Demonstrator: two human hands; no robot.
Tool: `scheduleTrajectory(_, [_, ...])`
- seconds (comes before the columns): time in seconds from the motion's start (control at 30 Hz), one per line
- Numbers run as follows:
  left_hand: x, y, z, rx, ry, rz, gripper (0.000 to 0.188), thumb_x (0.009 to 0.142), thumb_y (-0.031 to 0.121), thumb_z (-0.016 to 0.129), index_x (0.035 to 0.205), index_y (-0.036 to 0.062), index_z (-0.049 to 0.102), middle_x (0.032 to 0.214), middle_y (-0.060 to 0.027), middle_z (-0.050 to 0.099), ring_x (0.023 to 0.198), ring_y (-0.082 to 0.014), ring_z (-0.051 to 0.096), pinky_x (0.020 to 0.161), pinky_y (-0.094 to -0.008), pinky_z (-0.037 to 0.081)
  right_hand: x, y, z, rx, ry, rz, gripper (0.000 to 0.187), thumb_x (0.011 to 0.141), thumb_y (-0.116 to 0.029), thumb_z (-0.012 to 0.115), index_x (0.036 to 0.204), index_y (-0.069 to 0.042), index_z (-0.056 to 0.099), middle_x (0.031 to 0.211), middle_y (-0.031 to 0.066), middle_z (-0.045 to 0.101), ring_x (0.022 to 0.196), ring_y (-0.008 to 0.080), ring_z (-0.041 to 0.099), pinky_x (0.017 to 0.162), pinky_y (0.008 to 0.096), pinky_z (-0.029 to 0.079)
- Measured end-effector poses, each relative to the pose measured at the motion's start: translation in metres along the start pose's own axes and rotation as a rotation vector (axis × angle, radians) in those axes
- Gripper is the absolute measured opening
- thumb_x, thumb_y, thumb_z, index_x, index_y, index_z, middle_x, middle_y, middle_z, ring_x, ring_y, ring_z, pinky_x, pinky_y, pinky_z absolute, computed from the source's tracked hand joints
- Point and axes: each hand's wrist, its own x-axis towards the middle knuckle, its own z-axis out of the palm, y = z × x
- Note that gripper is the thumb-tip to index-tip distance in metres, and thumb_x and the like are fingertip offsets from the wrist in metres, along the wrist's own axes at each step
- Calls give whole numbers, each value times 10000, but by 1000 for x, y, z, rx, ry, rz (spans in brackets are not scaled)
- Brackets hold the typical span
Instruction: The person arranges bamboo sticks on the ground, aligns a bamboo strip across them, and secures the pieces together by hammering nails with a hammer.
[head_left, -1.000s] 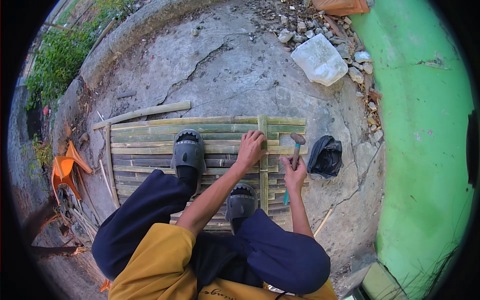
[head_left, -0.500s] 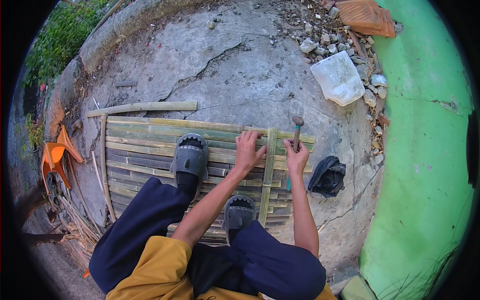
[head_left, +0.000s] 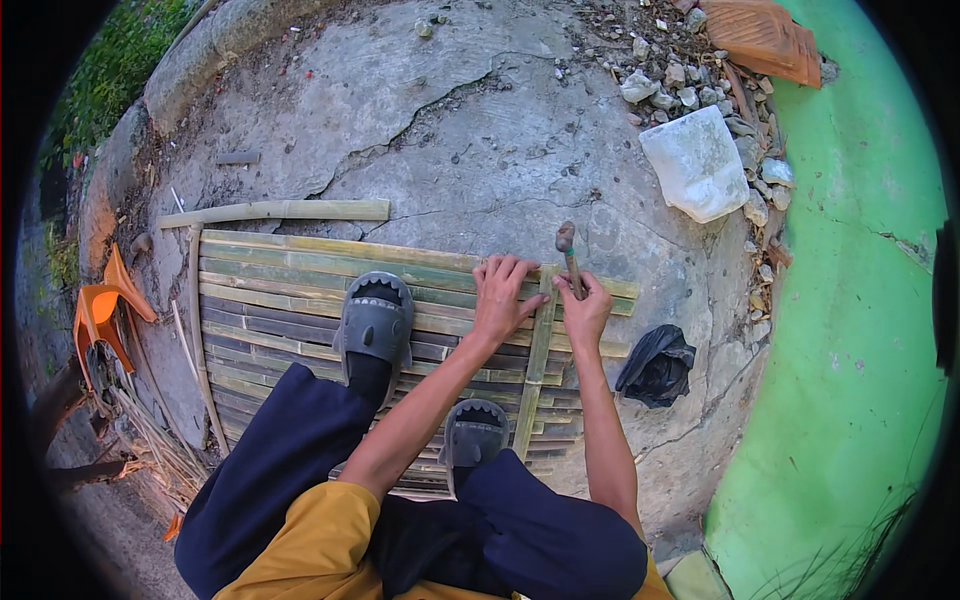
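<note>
Several split bamboo slats [head_left: 270, 282] lie side by side as a panel on the ground. A bamboo crosspiece [head_left: 535, 370] runs across them near the right end. My left hand [head_left: 500, 305] rests on the upper slats just left of the crosspiece, its fingers apart and its thumb reaching to the crosspiece. Whether a small nail sits under its fingertips cannot be made out. To the right of the crosspiece, my right hand [head_left: 587, 315] is closed round the handle of a hammer [head_left: 566, 240], head pointing away from me. My grey slippers [head_left: 375, 325] press on the slats.
A black plastic bag [head_left: 657, 367] lies right of the panel. A loose bamboo strip [head_left: 290, 210] lies beyond it. An orange broken plastic piece [head_left: 98, 310] is at the left. A white block [head_left: 697, 165] and stones lie by the green wall [head_left: 840, 350].
My right hand and the hammer have moved left toward the crosspiece, and the hammer's head now leans left. My left hand stays by the crosspiece, its thumb now reaching it.
</note>
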Motion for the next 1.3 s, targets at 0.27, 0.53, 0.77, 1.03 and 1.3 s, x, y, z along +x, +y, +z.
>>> scheduleTrajectory(0.27, [11,8,-5,15,-103,-25,503,750,296,896,1174,127,684,1121,-42,643,1137,-273,537,984,-440,350,-15,3,-44,26,57,28,218,888,-200,835,922,-3,749,647,96,645,564,157,525,567,348,432])
scheduleTrajectory(0.53, [98,187,-146,-1053,-430,-142,182,986,217,760,1026,40,739,977,37,699,866,-17,560,777,-221,451,-51,48,-147,-14,163,60,262,899,-205,830,926,26,709,673,70,638,617,113,517,597,342,453])
scheduleTrajectory(0.77, [25,376,-306,-1742,-692,1157,284,970,231,745,880,-31,678,810,-58,637,693,-181,587,583,-319,439,-80,67,-153,48,127,44,233,896,-168,819,933,32,705,725,80,676,665,113,573,657,312,492])
scheduleTrajectory(1.03, [-51,378,-346,-1875,-573,1249,224,962,188,719,855,3,651,777,-58,617,660,-183,564,566,-330,417,-104,51,-157,3,98,-15,219,883,-155,832,923,25,712,742,70,675,678,125,571,649,318,482])
scheduleTrajectory(1.3, [-92,297,-409,-1961,-518,1232,178,953,145,694,830,37,624,745,-59,596,628,-185,542,548,-342,394,-132,36,-128,-83,104,-1,231,906,-170,818,912,14,678,720,52,627,671,115,506,643,318,445])
